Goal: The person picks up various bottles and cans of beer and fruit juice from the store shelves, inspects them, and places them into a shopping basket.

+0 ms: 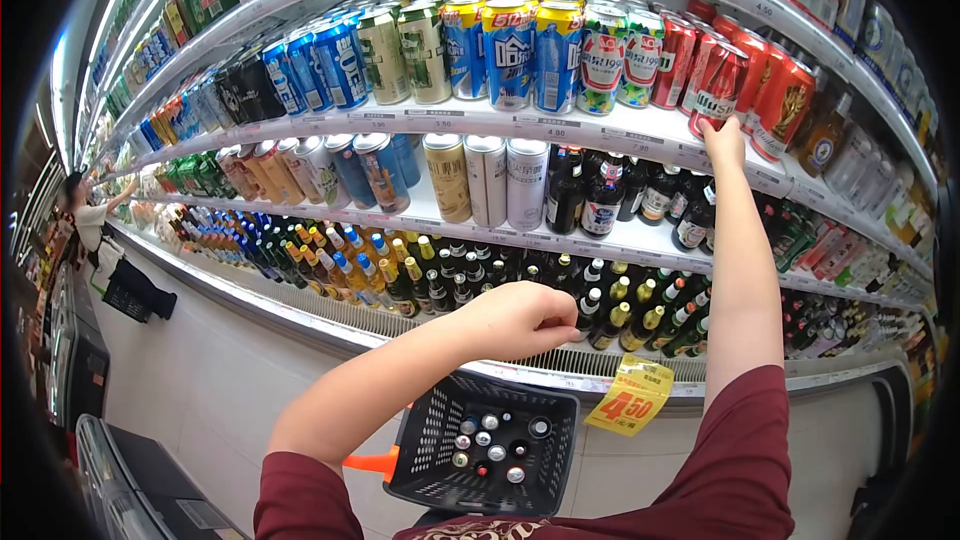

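Note:
High on the right, my right hand (722, 143) is wrapped round the lower part of a red beer can (718, 80), at the front edge of a shelf. More red cans (676, 58) stand right behind and beside it. My left hand (528, 320) is held in mid-air in front of the bottle rows, its fingers curled in and nothing showing in them. Below it is a black shopping basket (420, 430) with an orange handle (375, 462); several cans or bottles (484, 438) stand inside, seen from above.
Shelves (460, 122) of cans curve across the view, with dark bottles (603, 195) lower down. A yellow price sign (630, 395) hangs at the lowest shelf edge. Far left, another person (95, 220) reaches to the shelves beside a dark basket (128, 295). Black cases (150, 480) stand lower left.

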A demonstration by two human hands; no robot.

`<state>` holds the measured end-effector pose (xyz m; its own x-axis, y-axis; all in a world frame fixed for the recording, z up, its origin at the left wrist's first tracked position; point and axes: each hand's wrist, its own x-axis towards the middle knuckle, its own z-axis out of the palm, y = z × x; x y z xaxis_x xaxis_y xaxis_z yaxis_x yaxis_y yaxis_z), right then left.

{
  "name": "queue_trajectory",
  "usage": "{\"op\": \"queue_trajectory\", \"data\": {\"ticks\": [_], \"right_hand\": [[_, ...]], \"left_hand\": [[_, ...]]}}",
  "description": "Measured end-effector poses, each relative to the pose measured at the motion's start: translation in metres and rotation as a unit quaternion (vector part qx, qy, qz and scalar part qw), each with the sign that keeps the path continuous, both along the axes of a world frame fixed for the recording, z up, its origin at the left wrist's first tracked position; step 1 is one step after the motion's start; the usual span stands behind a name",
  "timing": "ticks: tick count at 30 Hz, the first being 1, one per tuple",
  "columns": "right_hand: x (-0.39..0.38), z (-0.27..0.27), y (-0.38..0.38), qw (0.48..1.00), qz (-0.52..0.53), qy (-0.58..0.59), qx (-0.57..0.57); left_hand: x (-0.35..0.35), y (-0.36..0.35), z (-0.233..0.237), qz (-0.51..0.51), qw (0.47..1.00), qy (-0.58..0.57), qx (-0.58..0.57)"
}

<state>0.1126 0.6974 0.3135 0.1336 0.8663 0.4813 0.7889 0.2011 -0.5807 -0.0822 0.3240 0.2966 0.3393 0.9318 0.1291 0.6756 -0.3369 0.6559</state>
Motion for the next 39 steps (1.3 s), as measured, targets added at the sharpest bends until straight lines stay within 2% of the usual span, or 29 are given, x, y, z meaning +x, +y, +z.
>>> {"op": "queue_trajectory", "data": {"ticks": [7, 10, 13, 14, 15, 17, 19, 21, 22, 23, 24, 26, 28, 29, 30, 31, 32, 33, 34, 35, 36, 37, 38, 39], "right_hand": [[0.002, -0.003, 0.010, 0.999, 0.035, 0.014, -0.007], [-0.001, -0.013, 0.010, 0.997, 0.019, 0.038, 0.064], [-0.008, -0.016, -0.005, 0.964, 0.118, 0.121, 0.205], [-0.017, -0.004, -0.049, 0.952, 0.157, 0.152, 0.216], [-0.023, -0.001, -0.079, 0.914, 0.240, 0.245, 0.219], [-0.023, 0.009, -0.179, 0.846, 0.358, 0.295, 0.264], [-0.015, 0.001, -0.273, 0.778, 0.447, 0.359, 0.257], [-0.014, -0.004, -0.331, 0.737, 0.509, 0.378, 0.233], [-0.016, -0.002, -0.352, 0.726, 0.511, 0.417, 0.194], [-0.018, 0.001, -0.366, 0.705, 0.524, 0.440, 0.187], [-0.016, 0.001, -0.375, 0.700, 0.543, 0.428, 0.183], [-0.023, -0.019, -0.402, 0.768, 0.506, 0.362, 0.154], [-0.038, -0.060, -0.435, 0.777, 0.551, 0.293, 0.077], [-0.050, -0.092, -0.460, 0.843, 0.458, 0.283, -0.019], [-0.056, -0.140, -0.475, 0.860, 0.418, 0.259, -0.136], [-0.062, -0.199, -0.488, 0.837, 0.394, 0.292, -0.243], [-0.067, -0.268, -0.501, 0.817, 0.341, 0.362, -0.291], [-0.066, -0.328, -0.511, 0.847, 0.260, 0.302, -0.352], [-0.059, -0.381, -0.521, 0.842, 0.196, 0.242, -0.441], [-0.044, -0.461, -0.528, 0.857, 0.152, 0.192, -0.455], [-0.037, -0.491, -0.538, 0.853, 0.083, 0.127, -0.499], [-0.031, -0.512, -0.545, 0.851, 0.074, 0.036, -0.519], [-0.024, -0.543, -0.553, 0.836, 0.043, -0.001, -0.548], [-0.007, -0.573, -0.555, 0.766, 0.005, -0.006, -0.642]], "left_hand": [[-0.004, 0.004, -0.004, 0.010, 1.000, 0.007, -0.021], [-0.001, 0.006, 0.003, 0.003, 0.997, 0.025, -0.067], [-0.001, 0.005, 0.001, 0.004, 0.998, 0.032, -0.057], [-0.002, 0.004, 0.002, 0.004, 0.998, 0.019, -0.060], [-0.004, 0.002, 0.000, 0.005, 0.999, 0.004, -0.052], [-0.009, -0.001, -0.002, 0.015, 0.999, -0.010, -0.047], [-0.013, -0.008, -0.005, 0.067, 0.994, -0.068, 0.048], [-0.013, -0.013, 0.002, 0.109, 0.948, -0.243, 0.175], [-0.011, -0.023, 0.021, 0.116, 0.919, -0.315, 0.205], [-0.013, -0.022, 0.029, 0.076, 0.862, -0.472, 0.169], [-0.026, -0.041, 0.043, 0.052, 0.912, -0.280, 0.296], [-0.039, -0.061, 0.043, -0.024, 0.907, -0.271, 0.321], [-0.040, -0.074, -0.004, -0.057, 0.910, -0.324, 0.254], [-0.037, -0.100, -0.035, 0.026, 0.938, -0.325, 0.119], [-0.029, -0.106, -0.082, 0.044, 0.917, -0.396, 0.026], [-0.023, -0.112, -0.142, 0.065, 0.923, -0.380, -0.014], [-0.017, -0.124, -0.200, 0.110, 0.940, -0.304, -0.112], [-0.009, -0.138, -0.261, 0.160, 0.940, -0.228, -0.199], [-0.002, -0.153, -0.319, 0.178, 0.954, -0.114, -0.215], [0.004, -0.169, -0.366, 0.190, 0.943, -0.062, -0.265], [0.009, -0.182, -0.410, 0.157, 0.940, -0.010, -0.304], [0.014, -0.190, -0.449, 0.121, 0.932, 0.042, -0.340], [0.020, -0.199, -0.483, 0.103, 0.926, 0.072, -0.357], [0.030, -0.204, -0.516, 0.084, 0.920, 0.102, -0.369]]}}
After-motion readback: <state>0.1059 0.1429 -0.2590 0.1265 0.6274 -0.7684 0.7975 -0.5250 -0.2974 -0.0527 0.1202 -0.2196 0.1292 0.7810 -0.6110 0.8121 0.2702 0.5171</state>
